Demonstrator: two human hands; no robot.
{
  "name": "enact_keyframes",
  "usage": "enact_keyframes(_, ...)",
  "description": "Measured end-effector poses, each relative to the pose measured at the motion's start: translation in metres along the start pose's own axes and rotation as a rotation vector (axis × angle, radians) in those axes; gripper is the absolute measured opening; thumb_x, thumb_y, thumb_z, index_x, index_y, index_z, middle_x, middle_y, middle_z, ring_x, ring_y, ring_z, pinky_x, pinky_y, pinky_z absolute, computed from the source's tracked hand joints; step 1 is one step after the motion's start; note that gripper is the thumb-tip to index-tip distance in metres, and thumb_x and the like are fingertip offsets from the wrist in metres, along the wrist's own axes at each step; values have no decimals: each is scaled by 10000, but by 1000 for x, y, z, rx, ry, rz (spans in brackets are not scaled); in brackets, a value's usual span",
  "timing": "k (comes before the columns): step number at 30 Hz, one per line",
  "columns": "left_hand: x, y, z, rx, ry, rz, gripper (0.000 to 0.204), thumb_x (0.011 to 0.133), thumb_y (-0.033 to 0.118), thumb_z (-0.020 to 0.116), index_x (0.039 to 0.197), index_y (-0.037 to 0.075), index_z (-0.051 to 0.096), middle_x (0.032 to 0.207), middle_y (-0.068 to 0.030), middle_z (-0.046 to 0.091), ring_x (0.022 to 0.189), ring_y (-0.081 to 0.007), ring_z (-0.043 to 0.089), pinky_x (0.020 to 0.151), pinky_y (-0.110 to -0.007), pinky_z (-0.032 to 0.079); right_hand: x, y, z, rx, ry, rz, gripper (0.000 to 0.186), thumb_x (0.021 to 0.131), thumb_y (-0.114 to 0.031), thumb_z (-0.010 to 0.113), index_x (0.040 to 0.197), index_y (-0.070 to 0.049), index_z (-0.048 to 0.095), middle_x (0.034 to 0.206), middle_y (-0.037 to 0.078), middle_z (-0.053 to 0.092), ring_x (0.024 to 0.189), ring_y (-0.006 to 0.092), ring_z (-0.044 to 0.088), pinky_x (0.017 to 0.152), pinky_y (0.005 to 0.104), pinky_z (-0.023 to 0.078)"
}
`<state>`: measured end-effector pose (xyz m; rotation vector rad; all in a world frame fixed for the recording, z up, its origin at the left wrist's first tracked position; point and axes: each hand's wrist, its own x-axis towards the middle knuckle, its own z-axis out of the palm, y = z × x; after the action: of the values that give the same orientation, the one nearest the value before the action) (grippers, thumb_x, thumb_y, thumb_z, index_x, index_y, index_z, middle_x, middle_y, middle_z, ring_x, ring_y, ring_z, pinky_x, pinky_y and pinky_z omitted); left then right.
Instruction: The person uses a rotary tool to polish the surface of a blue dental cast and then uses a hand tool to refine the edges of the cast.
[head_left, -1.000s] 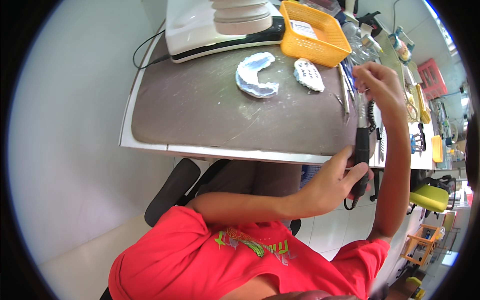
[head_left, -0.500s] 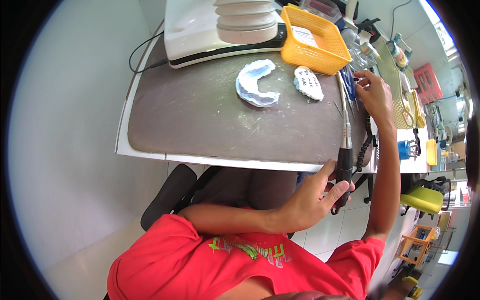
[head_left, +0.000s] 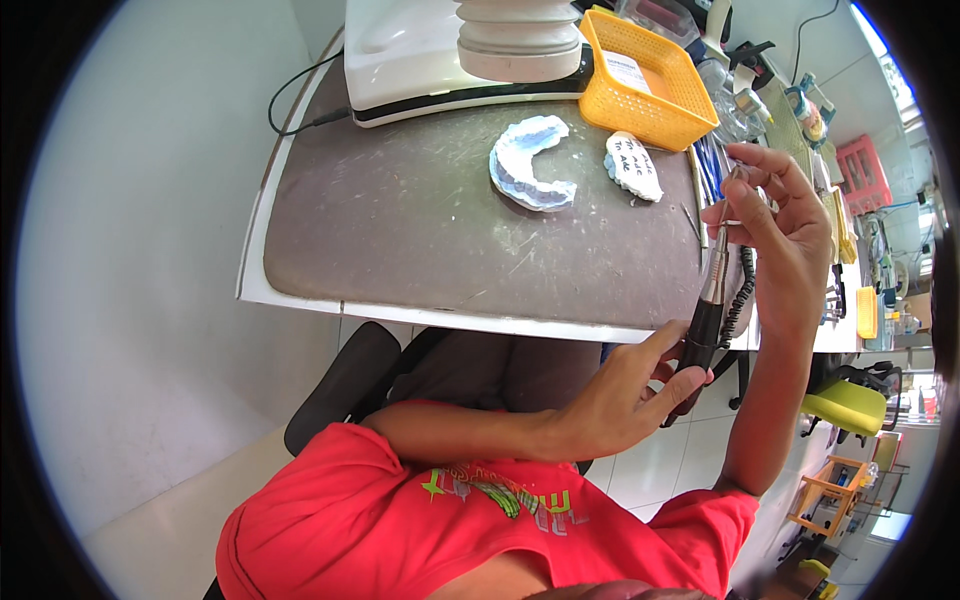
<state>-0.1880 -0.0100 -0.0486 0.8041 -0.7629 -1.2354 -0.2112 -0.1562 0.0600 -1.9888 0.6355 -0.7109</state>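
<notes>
My left hand (head_left: 635,390) is wrapped round the black grip of a rotary handpiece (head_left: 708,325). Its silver nose points up and away, beyond the table's front edge. At that nose is my right hand (head_left: 790,215), thumb and forefinger pinched together on something small that I cannot make out. The other right fingers are curled. On the grey-brown work mat (head_left: 400,220) lie a white and bluish C-shaped plaster dental model (head_left: 525,168) and, right of it, a smaller plaster piece (head_left: 633,168) with handwriting on top.
A yellow basket (head_left: 660,125) stands at the back, beside a white machine (head_left: 410,60) with a ribbed hose piece (head_left: 520,45). Thin blue-handled tools (head_left: 708,165) lie right of the basket. The handpiece's coiled cord (head_left: 740,300) hangs near my right forearm.
My right hand has come back from the tools beside the basket to the handpiece's nose, fingers now pinched. The handpiece has tilted slightly to the right in my left hand.
</notes>
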Motion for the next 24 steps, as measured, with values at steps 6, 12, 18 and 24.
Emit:
enact_keyframes(6, 0, 0, 0, -8, 6, 14, 358, 987, 223, 532, 1251, -2, 444, 1009, -93, 636, 805, -122, 611, 691, -277, 525, 0, -1, 1, 3, 53, 18, 258, 876, -132, 651, 1110, -24, 643, 856, 8, 595, 709, 121, 664, 600, 199, 512)
enact_keyframes(12, 0, 0, 0, -14, 3, 4, 362, 987, 219, 532, 1258, -3, 442, 1014, -91, 635, 812, -120, 610, 691, -265, 522, 0, 0, -3, -12, 28, 40, 273, 862, -147, 663, 1104, -22, 647, 852, 9, 599, 713, 112, 659, 600, 202, 509)
enact_keyframes(18, 1, -2, 0, -73, -3, -20, 352, 986, 203, 533, 1253, -9, 444, 1024, -91, 632, 814, -124, 618, 698, -267, 519, 5, 3, -4, 1, -30, 76, 294, 851, -162, 673, 1111, -27, 643, 871, 24, 624, 722, 115, 664, 596, 200, 501)
enact_keyframes(24, 1, -3, 1, -80, -3, -19, 348, 988, 200, 529, 1247, -17, 445, 1023, -94, 631, 817, -128, 624, 710, -274, 517, 3, 4, -5, 22, 5, 79, 298, 856, -183, 681, 1106, -24, 643, 862, 24, 627, 715, 119, 670, 596, 210, 508)
